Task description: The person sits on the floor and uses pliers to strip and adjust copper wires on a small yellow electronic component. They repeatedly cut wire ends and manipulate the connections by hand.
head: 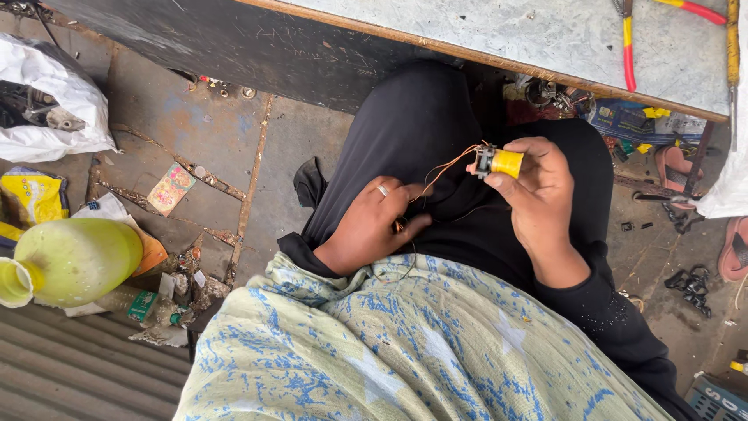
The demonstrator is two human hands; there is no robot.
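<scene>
Coil (pixel 499 162): yellow-taped, held over your lap near the bench (pixel 545 39) edge, leads facing left.
Right hand (pixel 538 195): your fingers pinched the coil, steadying it.
Left hand (pixel 374 222): your fingertips pressed together on the wire (pixel 440 173), likely keeping it taut.

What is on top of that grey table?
On the grey table lie red-and-yellow handled pliers and a yellow-handled tool at the edge. The rest of the tabletop runs out of view, so anything there cannot be seen.
</scene>
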